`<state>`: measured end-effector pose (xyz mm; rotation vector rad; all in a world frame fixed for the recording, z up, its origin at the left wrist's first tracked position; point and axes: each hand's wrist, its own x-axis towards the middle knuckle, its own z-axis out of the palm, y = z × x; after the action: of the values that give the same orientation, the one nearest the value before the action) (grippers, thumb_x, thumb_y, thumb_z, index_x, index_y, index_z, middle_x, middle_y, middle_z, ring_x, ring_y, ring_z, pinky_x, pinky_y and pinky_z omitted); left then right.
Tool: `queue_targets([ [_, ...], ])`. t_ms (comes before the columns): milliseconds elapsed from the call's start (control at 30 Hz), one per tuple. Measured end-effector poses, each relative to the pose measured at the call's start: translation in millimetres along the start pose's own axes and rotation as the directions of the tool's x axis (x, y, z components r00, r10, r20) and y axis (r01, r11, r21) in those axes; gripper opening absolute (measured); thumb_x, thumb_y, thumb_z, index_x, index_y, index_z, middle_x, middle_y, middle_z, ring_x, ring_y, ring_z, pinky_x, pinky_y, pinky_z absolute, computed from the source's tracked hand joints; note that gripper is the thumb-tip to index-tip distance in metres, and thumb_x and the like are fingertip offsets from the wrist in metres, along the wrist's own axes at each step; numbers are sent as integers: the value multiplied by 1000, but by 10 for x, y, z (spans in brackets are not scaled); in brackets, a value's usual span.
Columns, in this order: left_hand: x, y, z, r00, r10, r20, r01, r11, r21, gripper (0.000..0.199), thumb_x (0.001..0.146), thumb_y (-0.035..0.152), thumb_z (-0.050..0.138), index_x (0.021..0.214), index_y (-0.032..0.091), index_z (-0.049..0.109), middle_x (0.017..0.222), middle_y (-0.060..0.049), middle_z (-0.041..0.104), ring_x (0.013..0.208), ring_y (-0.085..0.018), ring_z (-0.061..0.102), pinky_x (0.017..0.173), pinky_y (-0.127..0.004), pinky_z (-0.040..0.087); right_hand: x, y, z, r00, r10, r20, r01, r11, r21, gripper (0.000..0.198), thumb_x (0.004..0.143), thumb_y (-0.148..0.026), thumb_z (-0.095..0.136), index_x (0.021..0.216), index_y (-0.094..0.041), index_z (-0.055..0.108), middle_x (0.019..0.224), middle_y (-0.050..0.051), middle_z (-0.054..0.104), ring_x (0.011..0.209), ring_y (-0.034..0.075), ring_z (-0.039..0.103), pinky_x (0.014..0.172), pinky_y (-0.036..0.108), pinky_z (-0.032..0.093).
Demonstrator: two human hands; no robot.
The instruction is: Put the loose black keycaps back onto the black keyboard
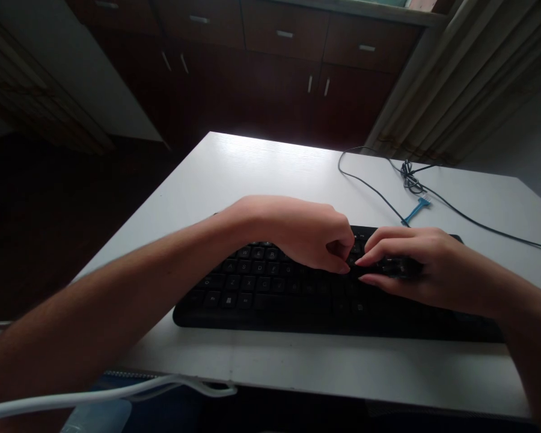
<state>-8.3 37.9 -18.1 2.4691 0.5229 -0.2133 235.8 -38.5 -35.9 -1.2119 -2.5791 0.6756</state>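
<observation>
A black keyboard (270, 310) lies on the white table in front of me, its left-side letter keys showing. My left hand (309, 234) is over its upper middle, fingers curled and thumb tip pressed to them; whatever is in this pinch is hidden. Close beside it, my right hand (410, 261) reaches in from the right over the keys, thumb and forefinger bent, their tips a small gap apart. Something dark and glossy shows between those fingers; I cannot tell whether it is keys or a separate thing. Both hands' fingertips nearly meet.
A small blue brush (417, 209) lies behind the keyboard, next to a bundled black cable (410, 177). The white table (261, 168) ends before brown cabinets (252, 90). A white cable (85, 397) crosses the near left, below the table edge.
</observation>
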Motion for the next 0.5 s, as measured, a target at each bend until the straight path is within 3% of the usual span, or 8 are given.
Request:
queue_targets([
  [267,11,-7,-1,1000,-4,1,4,1000,13,20,90,37,58,90,23,73,79,0,71,59,-13,52,55,-28,32,4,-31,12,1000,-9,22,9,1000,-14,12,93,-35,72,100,-26,71,100,0,71,73,10,65,64,22,50],
  [500,17,45,26,995,-94,-26,95,995,33,33,91,49,55,84,22,73,71,-2,67,54,-13,47,55,-31,30,5,-82,26,1000,13,11,-13,999,-37,7,94,-32,68,95,-25,70,96,0,70,70,10,63,61,22,49],
])
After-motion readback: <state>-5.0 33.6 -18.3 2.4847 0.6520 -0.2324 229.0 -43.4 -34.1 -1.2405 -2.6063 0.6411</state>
